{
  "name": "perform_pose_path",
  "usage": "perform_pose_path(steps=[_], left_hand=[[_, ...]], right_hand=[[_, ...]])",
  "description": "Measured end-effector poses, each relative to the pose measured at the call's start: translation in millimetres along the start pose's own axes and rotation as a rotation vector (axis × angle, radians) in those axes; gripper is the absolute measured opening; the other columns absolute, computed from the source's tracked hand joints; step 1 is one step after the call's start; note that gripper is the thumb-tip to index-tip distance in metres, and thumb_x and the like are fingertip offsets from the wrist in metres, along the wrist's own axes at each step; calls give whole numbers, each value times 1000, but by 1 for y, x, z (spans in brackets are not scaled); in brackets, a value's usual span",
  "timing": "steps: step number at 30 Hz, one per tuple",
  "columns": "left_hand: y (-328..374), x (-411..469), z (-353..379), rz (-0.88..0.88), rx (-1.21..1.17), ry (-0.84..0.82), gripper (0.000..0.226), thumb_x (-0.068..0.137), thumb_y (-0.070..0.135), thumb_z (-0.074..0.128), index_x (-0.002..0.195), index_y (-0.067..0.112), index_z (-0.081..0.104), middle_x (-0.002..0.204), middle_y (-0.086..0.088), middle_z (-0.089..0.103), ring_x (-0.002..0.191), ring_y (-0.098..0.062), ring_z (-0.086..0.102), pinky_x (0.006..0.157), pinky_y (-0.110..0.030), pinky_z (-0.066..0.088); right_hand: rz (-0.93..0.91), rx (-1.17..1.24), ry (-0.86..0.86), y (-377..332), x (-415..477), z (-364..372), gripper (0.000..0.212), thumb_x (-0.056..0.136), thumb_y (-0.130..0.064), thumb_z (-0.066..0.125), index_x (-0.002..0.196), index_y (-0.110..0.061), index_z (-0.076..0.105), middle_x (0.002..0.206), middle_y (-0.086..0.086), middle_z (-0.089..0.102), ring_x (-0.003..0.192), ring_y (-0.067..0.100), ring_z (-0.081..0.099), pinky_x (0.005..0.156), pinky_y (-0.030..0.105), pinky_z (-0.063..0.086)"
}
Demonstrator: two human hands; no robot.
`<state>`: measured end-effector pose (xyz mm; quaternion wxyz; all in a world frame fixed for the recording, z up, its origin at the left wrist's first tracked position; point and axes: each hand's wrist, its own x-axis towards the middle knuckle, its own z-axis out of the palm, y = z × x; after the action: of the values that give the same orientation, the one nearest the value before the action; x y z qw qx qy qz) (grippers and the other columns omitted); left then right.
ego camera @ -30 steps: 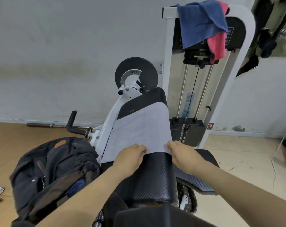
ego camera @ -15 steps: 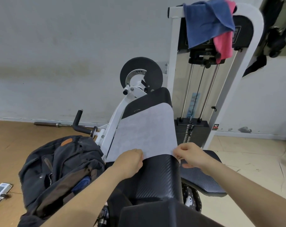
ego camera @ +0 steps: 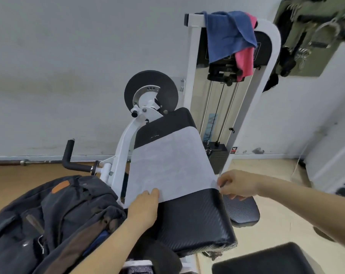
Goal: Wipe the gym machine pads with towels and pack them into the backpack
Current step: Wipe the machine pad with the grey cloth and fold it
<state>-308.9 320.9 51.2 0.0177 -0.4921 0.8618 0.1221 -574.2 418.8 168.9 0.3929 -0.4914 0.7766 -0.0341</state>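
Head view: you've got the white sheet (ego camera: 168, 167) spread flat over the pad (ego camera: 189, 216), prob. to cover or wipe it. L hand (ego camera: 146, 206) presses the sheet's near-left corner w/ fingers flat; R hand (ego camera: 234, 184) pinches the near-right corner. Backpack (ego camera: 49, 218) sits just left; towels (ego camera: 231, 36) hang up on the frame (ego camera: 193, 62).

Gym, small indoor room. Evidence: a white-framed weight-stack machine (ego camera: 193, 80) against the plain wall, with guide rods and a cable running down to a stack of black plates (ego camera: 217, 155). Black padded bench surfaces (ego camera: 195, 220) on the same frame, a round black cam disc (ego camera: 167, 91) at the pivot, a foam-gripped handle (ego camera: 69, 153). A barbell (ego camera: 23, 162) lies along the wall's foot. Towels (ego camera: 230, 34) draped over the frame top (blue over pink).
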Motion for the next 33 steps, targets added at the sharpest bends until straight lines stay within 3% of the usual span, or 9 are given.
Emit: perform_pose_path(steps=[3,7,10,13,17,20,27,31,33], left_hand=[[-20,11,0,36,68,-39,34,89,3,49,121,15,41,113,-8,54,103,-30,58,71,-35,39],[-35,15,-6,168,109,-16,34,88,-1,46,120,13,45,116,-9,55,104,-30,58,71,-37,39],[-44,13,-7,213,-2,-66,31,86,-2,46,113,12,49,114,-10,59,102,-31,59,76,-37,43],[-54,16,-5,161,-220,-168,27,83,1,46,106,13,53,107,-9,61,97,-30,58,76,-34,43],[-77,28,4,27,-601,-265,22,78,9,47,92,25,53,99,1,59,94,-20,55,84,-30,47],[-92,46,5,-228,-779,-182,27,85,20,47,111,23,52,116,-5,54,110,-25,53,93,-30,46],[-110,85,7,-215,-216,-440,52,90,12,51,135,-3,29,129,-18,54,116,-33,55,85,-38,46],[-120,93,8,-6,-1,-704,31,88,8,50,116,-2,61,119,-16,60,109,-37,59,86,-40,49],[-124,92,12,16,61,-780,29,91,9,49,114,-2,63,124,-18,60,112,-37,59,94,-43,49]], right_hand=[[-63,-258,-4,-54,-8,-13,31,91,-25,55,121,-21,56,106,12,68,80,18,60,71,28,51],[-173,-738,4,-123,-2,-3,41,97,-31,49,137,-20,46,123,3,58,105,22,55,85,31,44],[-189,-1116,-31,-162,15,20,43,98,-32,44,139,-20,40,130,7,47,113,30,52,77,36,41],[-190,-1310,10,-181,40,49,51,92,-41,50,138,-21,38,133,8,41,120,30,42,88,46,36],[-57,-1212,-5,-173,79,84,71,85,-52,55,145,-26,26,147,9,23,131,32,28,94,55,35],[-5,-1081,7,-163,93,101,69,89,-56,46,146,-28,19,152,10,13,135,37,19,94,60,36],[97,-1079,92,-185,114,138,69,98,-56,32,145,-8,19,149,33,11,134,60,17,95,66,35],[141,-1044,108,-184,120,150,82,93,-64,38,146,-7,14,150,33,4,134,65,8,96,70,32],[133,-1013,125,-182,119,151,82,92,-63,40,146,-8,13,151,32,2,134,65,5,97,71,30]])
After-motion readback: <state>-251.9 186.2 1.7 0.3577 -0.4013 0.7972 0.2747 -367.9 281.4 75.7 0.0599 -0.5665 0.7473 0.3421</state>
